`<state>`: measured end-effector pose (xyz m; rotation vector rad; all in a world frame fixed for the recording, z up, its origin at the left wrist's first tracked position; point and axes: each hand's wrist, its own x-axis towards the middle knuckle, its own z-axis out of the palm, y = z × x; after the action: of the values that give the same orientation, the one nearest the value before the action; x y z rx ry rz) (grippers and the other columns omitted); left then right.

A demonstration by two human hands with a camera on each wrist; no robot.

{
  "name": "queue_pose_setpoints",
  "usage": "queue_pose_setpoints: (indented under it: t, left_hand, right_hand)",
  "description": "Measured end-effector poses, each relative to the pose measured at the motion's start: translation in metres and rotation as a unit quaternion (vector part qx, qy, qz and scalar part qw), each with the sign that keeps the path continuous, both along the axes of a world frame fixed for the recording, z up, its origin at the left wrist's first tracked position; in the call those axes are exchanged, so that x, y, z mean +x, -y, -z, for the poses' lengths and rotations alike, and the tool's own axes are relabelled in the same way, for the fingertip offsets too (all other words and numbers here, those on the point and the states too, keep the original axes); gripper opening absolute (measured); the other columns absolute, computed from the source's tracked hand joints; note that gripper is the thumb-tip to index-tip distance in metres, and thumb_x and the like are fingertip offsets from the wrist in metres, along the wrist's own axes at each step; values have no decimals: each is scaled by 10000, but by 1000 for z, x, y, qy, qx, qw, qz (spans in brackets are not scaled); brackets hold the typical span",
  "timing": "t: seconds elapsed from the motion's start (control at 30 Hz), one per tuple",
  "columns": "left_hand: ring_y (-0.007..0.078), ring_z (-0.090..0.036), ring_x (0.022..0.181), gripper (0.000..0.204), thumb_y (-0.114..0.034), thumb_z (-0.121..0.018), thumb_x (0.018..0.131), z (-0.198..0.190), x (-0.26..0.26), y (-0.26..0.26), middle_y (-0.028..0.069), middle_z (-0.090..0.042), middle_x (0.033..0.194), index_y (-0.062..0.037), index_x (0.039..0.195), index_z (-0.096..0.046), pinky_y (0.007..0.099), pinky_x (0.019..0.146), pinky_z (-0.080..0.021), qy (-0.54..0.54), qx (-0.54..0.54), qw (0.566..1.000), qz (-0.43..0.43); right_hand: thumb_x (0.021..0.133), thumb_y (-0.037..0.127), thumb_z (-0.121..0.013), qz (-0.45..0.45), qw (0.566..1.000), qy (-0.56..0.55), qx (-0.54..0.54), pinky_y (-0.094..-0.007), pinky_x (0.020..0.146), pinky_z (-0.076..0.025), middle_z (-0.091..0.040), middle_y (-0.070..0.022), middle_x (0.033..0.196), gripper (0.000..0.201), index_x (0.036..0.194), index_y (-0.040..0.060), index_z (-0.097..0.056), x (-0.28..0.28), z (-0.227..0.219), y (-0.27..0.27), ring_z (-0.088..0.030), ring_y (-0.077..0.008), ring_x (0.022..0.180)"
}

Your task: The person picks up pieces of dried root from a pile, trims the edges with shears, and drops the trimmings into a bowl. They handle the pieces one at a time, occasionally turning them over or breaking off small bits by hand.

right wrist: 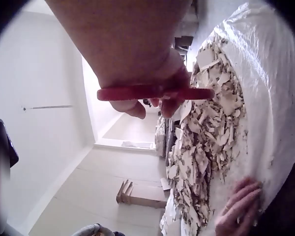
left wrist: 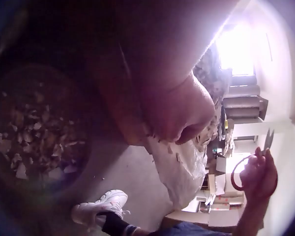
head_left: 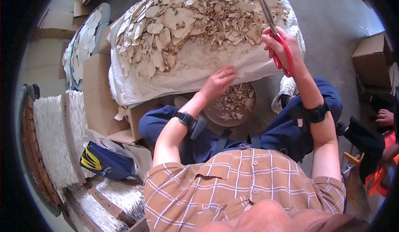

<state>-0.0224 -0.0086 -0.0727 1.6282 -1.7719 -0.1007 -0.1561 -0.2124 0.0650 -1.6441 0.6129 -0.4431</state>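
My right hand [head_left: 284,49] holds red-handled scissors [head_left: 287,56] above the right end of a cloth-covered table [head_left: 183,80], their blades pointing up and away. My left hand [head_left: 219,82] is at the near edge of the white cloth, over the rim side of a round bowl [head_left: 212,116] with pale broken flakes in it. In the left wrist view the left hand [left wrist: 179,110] has its fingers bent down at the cloth [left wrist: 179,172]; whether they hold anything cannot be made out. Many pale, thin pieces [head_left: 176,22] are heaped over the far part of the table.
Cardboard boxes [head_left: 97,95] stand left of the table, with a blue bag [head_left: 109,160] and stacked white sheets [head_left: 52,136] nearby. Round trays of pale pieces [head_left: 85,45] are at the far left. Another box [head_left: 372,59] and another person's hand [head_left: 385,117] are at the right.
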Motion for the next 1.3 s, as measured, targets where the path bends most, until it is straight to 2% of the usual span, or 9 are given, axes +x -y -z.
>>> queue_pose_setpoints:
  t: [0.13, 0.27, 0.37, 0.5, 0.83, 0.93, 1.0, 1.1, 1.3]
  left_hand:
    - [285, -543, 999, 178, -37, -614, 721, -11, 3, -14, 112, -581, 1002, -45, 898, -614, 352, 832, -465, 8, 33, 999, 23]
    - [313, -504, 1043, 294, -113, -637, 727, -18, 39, 16, 162, -530, 1102, -30, 1003, -576, 375, 877, -427, 1, -62, 983, -174]
    - [326, -470, 1091, 383, -160, -636, 740, -17, 59, 43, 163, -489, 1181, -20, 1085, -544, 364, 908, -403, -14, -8, 961, -275]
    - [317, -443, 1110, 405, -197, -631, 743, -1, 69, 56, 168, -446, 1222, -29, 1100, -536, 375, 927, -376, 55, 10, 955, -293]
    - [292, -572, 919, 184, 18, -555, 741, 0, 26, -10, 121, -601, 952, -31, 909, -609, 337, 794, -464, -74, -26, 962, -260]
    - [278, -543, 999, 258, -10, -581, 736, -11, 15, -15, 141, -574, 1037, -28, 993, -584, 332, 842, -444, -154, 20, 960, -231]
    - [271, -460, 1129, 398, -116, -622, 752, -18, 10, -12, 166, -491, 1195, -32, 1129, -522, 337, 932, -378, -170, -37, 952, -252]
    - [301, -441, 1134, 532, -184, -646, 733, -15, 29, 1, 188, -447, 1232, -14, 1199, -454, 351, 957, -350, -81, -14, 951, -298]
    - [304, -424, 1165, 582, -274, -631, 754, 8, 47, 30, 189, -433, 1265, -30, 1244, -433, 353, 968, -336, -212, -8, 918, -336]
  right_hand:
    - [811, 232, -602, 2, 1000, 19, -1, -204, 462, -422, -558, -29, 638, 245, 915, 15, -556, -2, -16, 3, -522, -73, 550]
    - [814, 231, -600, 1, 999, 37, 9, -203, 476, -429, -563, -29, 655, 249, 924, 13, -555, -2, -29, 5, -531, -72, 566]
    - [809, 230, -604, 11, 999, 46, 21, -206, 486, -440, -574, -30, 687, 249, 924, 14, -556, 1, -27, 6, -541, -73, 590]
    - [805, 226, -609, 15, 999, 39, -6, -209, 493, -449, -581, -32, 711, 250, 922, 12, -557, 2, -24, 10, -547, -75, 606]
    - [791, 218, -617, 1, 998, 60, -7, -209, 481, -445, -571, -23, 670, 249, 921, 13, -558, 6, -36, 5, -538, -68, 575]
    - [813, 213, -594, -9, 997, 75, -20, -202, 482, -426, -559, -19, 652, 231, 931, 20, -549, 9, -38, 0, -513, -60, 545]
    - [836, 207, -571, -8, 996, 86, -33, -196, 483, -408, -549, -16, 638, 213, 941, 25, -537, 10, -40, -1, -489, -53, 517]
    - [835, 207, -572, 1, 996, 89, -30, -192, 489, -408, -549, -13, 644, 211, 940, 26, -540, 8, -43, -1, -490, -51, 523]
    - [784, 214, -625, 16, 993, 116, -28, -209, 476, -462, -581, -26, 665, 247, 925, 18, -569, 13, -35, 9, -558, -69, 589]
